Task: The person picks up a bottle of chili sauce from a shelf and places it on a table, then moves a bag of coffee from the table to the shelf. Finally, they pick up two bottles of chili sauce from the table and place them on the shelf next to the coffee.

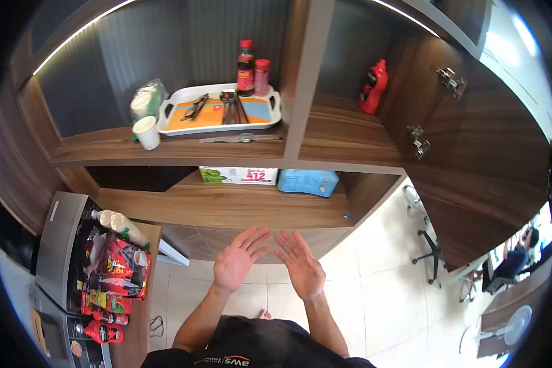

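My left hand (236,260) is raised palm up in front of the lower shelf, its fingers stretched out and nothing in it. Beside it, my right hand (300,265) is held the same way, fingers apart and holding nothing. The two hands do not touch. Nearest to them is the front edge of the wooden lower shelf (227,211), which bears a white box marked 412 (239,175) and a blue case (308,182). On the shelf above, a white tray (221,127) holds glasses, cutlery, a dark sauce bottle (245,69) and a pink-red container (261,78).
A paper cup (146,133), a plastic-wrapped pack (148,101) and a watch (245,138) lie by the tray. A red bottle (373,87) stands right, near an open cabinet door (484,165). Red packets (119,264) crowd the left counter. A person (519,254) sits far right.
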`<state>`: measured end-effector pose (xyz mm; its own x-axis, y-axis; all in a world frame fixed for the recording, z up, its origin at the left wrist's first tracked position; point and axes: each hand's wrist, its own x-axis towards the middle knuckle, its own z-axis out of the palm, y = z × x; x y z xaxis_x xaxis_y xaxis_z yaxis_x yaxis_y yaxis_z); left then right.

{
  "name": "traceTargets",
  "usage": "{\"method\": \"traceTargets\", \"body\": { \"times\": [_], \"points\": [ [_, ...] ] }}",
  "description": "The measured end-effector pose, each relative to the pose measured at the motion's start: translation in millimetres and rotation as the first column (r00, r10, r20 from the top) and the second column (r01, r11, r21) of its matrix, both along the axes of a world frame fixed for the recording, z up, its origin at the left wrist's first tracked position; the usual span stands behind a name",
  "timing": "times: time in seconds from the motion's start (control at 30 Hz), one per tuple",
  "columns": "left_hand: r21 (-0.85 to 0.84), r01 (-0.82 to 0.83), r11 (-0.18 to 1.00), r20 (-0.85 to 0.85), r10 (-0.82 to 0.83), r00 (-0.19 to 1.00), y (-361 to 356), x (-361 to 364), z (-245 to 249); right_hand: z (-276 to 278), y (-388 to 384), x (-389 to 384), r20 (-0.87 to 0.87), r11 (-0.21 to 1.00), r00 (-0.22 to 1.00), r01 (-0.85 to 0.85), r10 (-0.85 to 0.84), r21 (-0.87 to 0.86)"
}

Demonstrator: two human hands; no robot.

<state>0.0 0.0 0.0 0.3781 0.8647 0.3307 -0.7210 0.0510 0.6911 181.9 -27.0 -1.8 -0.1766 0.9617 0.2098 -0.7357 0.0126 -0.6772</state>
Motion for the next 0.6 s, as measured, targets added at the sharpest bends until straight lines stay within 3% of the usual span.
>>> {"method": "traceTargets", "body": {
  "times": [0.07, 0.1, 0.27, 0.4, 0.47, 0.57, 0.6],
  "points": [
    [0.044, 0.040, 0.998, -0.010, -0.040, 0.999, 9, -4, 16, 5, 1, -10, -0.091, 0.997, 0.994, 0.064, -0.059, 0.052],
    [0.041, 0.053, 0.998, 0.082, -0.057, 0.995, 20, 64, 17, 19, 6, 54, 0.001, 0.996, 0.997, 0.076, -0.076, 0.051],
    [0.200, 0.121, 0.972, 0.019, -0.128, 0.992, 79, 104, 65, 45, 33, 74, 0.115, 0.904, 0.913, 0.360, -0.392, 0.229],
    [0.273, 0.157, 0.949, -0.088, -0.138, 0.987, 143, 154, 105, 87, 78, 97, 0.120, 0.837, 0.851, 0.461, -0.511, 0.295],
    [0.245, 0.151, 0.958, -0.097, -0.131, 0.987, 181, 183, 131, 111, 111, 108, -0.117, 0.847, 0.894, 0.447, -0.432, 0.288],
    [0.179, 0.001, 0.984, -0.123, 0.022, 0.992, 246, 235, 161, 142, 164, 124, -0.265, 0.841, 0.860, 0.494, -0.435, 0.222],
    [0.193, 0.017, 0.981, -0.119, 0.007, 0.993, 266, 251, 166, 149, 186, 130, -0.235, 0.810, 0.818, 0.565, -0.525, 0.157]
  ]
}}
